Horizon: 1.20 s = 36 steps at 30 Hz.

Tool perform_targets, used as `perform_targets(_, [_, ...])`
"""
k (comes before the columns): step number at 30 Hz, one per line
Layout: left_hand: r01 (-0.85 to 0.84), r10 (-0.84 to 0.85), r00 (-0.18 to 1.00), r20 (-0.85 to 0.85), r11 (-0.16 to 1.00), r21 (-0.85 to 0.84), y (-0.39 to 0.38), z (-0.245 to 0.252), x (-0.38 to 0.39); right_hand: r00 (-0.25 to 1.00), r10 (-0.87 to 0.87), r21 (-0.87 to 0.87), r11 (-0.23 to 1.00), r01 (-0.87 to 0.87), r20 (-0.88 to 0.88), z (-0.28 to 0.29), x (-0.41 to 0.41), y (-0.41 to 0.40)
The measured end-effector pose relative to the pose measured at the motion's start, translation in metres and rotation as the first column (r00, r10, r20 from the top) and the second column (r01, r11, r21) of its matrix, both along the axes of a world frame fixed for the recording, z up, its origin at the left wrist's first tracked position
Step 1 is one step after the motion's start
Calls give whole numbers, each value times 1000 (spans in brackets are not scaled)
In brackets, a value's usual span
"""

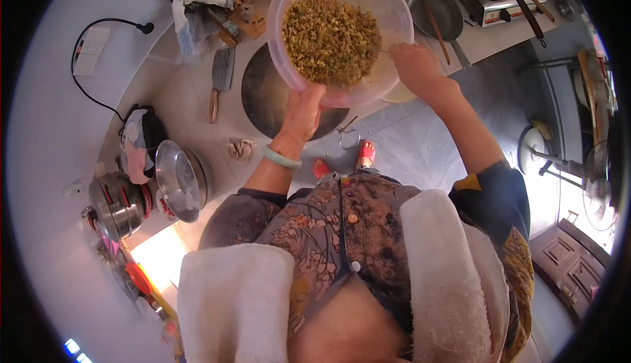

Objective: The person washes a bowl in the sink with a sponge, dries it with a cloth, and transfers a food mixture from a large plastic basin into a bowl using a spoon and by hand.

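Observation:
A translucent pink plastic bowl (340, 96) is held up over the counter's edge, with a chopped, yellow-brown food mixture (331, 40) flecked with green inside. My left hand (305, 111) grips the near rim, thumb on top; a pale green bangle (281, 157) circles that wrist. At the bowl's right side, my right hand (416, 67) is closed around a thin utensil whose far end reaches into the mixture; its kind cannot be told. Partly hidden beneath the bowl lies a round dark board (263, 94).
Left of the board lies a cleaver (223, 70). A crumpled cloth (241, 149), a metal basin (178, 180) and a steel pot (116, 205) stand nearer. Right of the bowl are a frying pan (434, 10) with chopsticks and a gas stove (503, 14). A power cord (74, 57) runs at far left.

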<state>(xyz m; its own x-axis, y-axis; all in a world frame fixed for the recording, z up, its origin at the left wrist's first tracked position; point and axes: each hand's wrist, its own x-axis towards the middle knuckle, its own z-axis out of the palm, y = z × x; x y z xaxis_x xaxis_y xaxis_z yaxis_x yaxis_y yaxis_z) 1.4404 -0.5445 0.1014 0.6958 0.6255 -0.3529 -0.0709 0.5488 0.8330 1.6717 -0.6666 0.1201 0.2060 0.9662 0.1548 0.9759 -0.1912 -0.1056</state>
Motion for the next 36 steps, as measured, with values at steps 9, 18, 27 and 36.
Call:
perform_targets(9, [-99,104,994,-31,988,117,-5,-11,10,910,-213,146,949,280,-357,6,-26,-28])
perform_targets(18, [-46,67,992,-107,981,187,-10,-2,19,641,-136,87,949,303,-755,-15,-85,-3])
perform_targets(27, [-40,82,981,-178,973,228,4,-17,32,832,-236,-101,971,215,-502,-32,-80,4])
perform_targets(36, [-27,56,994,-93,956,291,2,-15,41,814,-353,-230,934,275,-461,-41,-65,-3])
